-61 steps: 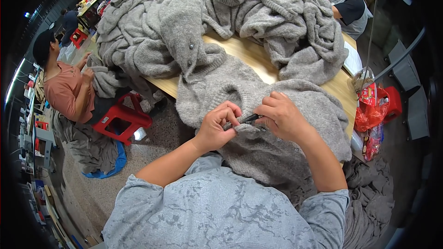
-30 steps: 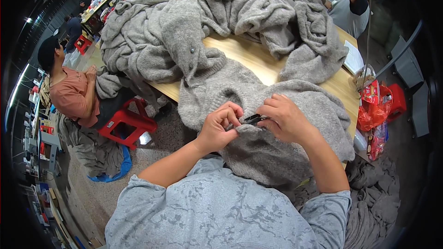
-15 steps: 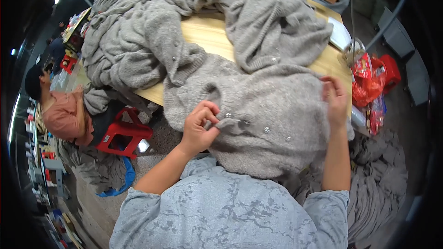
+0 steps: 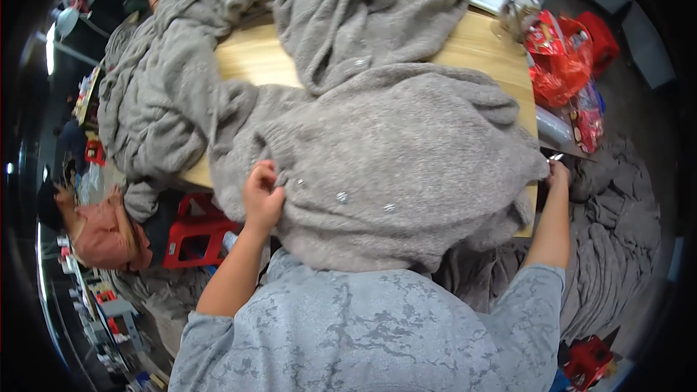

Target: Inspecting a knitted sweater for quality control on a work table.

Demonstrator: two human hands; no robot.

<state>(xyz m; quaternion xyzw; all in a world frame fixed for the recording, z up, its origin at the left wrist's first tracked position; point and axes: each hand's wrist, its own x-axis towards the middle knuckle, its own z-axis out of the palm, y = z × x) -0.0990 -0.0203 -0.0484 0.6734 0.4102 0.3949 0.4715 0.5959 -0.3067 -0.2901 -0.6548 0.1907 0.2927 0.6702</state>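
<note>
A grey knit cardigan (image 4: 406, 131) with several shiny buttons lies spread over the near side of the table, its lower part hanging toward my lap. My left hand (image 4: 263, 197) pinches the cardigan's edge near the buttons, fingers closed on the knit. Out at the table's right edge, my right hand (image 4: 557, 173) is closed beside the cardigan's far right corner. A small shiny metal tool (image 4: 555, 157) shows at its fingertips; its exact kind is too small to make out.
More grey knitwear (image 4: 156, 101) is heaped along the left and far side of the wooden table (image 4: 250, 58). A red plastic bag (image 4: 559, 58) hangs at the right. Grey garments (image 4: 610, 232) pile up below right. A seated person (image 4: 109, 229) works at left, near a red stool (image 4: 200, 232).
My right hand has moved from above the cardigan out to the table's right edge, where the shiny tool shows. The cardigan lies flatter; my left hand still pinches it. The view has shifted.
</note>
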